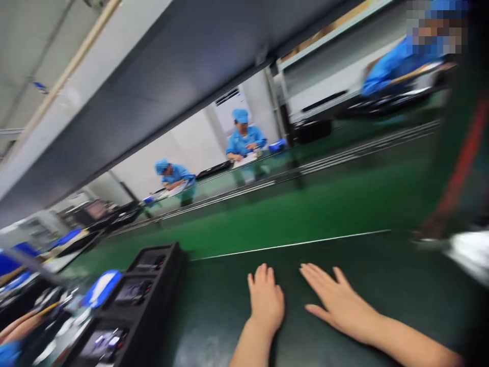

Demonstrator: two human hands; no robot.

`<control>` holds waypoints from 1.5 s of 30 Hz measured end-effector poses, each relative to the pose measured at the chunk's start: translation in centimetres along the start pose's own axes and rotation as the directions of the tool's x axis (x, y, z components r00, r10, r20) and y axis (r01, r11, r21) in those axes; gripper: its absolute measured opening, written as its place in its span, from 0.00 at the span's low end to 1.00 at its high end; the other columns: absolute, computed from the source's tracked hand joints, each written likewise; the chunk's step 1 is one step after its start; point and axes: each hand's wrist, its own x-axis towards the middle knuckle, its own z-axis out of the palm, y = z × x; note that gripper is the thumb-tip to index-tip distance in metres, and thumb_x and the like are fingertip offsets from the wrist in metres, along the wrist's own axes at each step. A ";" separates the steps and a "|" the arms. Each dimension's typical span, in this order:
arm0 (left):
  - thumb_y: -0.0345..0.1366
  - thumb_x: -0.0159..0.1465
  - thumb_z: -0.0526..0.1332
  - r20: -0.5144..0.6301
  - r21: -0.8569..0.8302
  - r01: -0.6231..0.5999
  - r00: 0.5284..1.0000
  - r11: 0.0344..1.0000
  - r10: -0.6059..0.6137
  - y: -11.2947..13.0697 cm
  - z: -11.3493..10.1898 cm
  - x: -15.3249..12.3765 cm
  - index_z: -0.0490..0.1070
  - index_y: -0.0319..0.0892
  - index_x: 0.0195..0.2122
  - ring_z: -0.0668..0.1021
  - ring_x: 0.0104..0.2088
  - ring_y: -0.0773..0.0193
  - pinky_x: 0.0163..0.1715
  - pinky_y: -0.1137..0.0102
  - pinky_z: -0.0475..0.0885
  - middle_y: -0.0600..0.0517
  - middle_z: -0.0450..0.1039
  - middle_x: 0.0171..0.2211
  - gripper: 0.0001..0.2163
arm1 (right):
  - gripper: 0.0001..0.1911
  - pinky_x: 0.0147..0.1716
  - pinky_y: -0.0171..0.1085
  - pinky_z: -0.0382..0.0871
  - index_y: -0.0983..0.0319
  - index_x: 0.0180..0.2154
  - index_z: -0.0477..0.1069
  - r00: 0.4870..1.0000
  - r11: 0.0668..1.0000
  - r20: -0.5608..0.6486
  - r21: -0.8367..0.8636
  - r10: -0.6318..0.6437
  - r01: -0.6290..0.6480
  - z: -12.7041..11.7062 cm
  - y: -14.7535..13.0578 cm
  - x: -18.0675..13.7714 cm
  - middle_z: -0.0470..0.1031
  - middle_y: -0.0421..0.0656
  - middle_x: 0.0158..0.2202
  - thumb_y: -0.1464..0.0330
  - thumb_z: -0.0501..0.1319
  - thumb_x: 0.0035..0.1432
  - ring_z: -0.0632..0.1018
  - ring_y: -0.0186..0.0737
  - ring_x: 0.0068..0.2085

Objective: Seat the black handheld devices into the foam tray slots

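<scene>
Both the left hand point(266, 300) and the right hand point(338, 300) lie flat, fingers released and empty, on the smooth dark-green bench point(382, 285) beside a black compartmented tray point(164, 278).

I see a black compartmented tray point(153, 285) at left — co-workers in blue point(244, 140) sit across the green conveyor belt point(305, 209).

Two bare hands lie flat on the green mat: left hand point(266, 299) at 6 o'clock, right hand point(336, 300) at 5 o'clock. One black tray point(168, 265) at 8 o'clock shows three compartments, each with one dark part; detail blurred. Three co-workers in blue: one point(173, 175) at 10 o'clock, one point(244, 137) at 12 o'clock, one point(405, 58) at 2 o'clock.
</scene>
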 end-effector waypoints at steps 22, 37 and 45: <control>0.29 0.62 0.39 -0.010 0.264 -0.044 0.999 0.964 0.048 -0.2 0.7 2.6 0.55 0.34 0.56 0.57 0.57 0.60 0.56 0.57 0.56 0.46 0.47 0.57 0.21 | 0.37 0.53 0.54 0.25 0.70 0.62 0.39 0.937 0.970 0.306 -0.219 0.171 -0.106 -4.8 -2.5 2.2 0.24 0.43 0.55 0.55 0.53 0.63 0.31 0.42 0.57; 0.35 0.63 0.42 0.003 0.256 -0.006 1.000 0.967 0.005 -0.6 1.6 3.3 0.55 0.36 0.56 0.56 0.58 0.59 0.56 0.58 0.56 0.48 0.47 0.57 0.21 | 0.35 0.55 0.52 0.27 0.70 0.62 0.38 0.917 0.967 0.354 -0.232 0.185 -0.105 -7.3 -3.9 2.0 0.24 0.44 0.55 0.56 0.51 0.65 0.30 0.39 0.57; 0.37 0.62 0.42 -0.008 0.232 -0.015 1.000 0.973 0.017 -0.9 1.8 3.5 0.57 0.36 0.56 0.57 0.57 0.57 0.55 0.57 0.57 0.47 0.48 0.57 0.22 | 0.35 0.54 0.52 0.27 0.70 0.61 0.39 0.923 0.965 0.342 -0.245 0.179 -0.096 -7.1 -3.7 2.0 0.24 0.44 0.55 0.55 0.50 0.65 0.30 0.39 0.57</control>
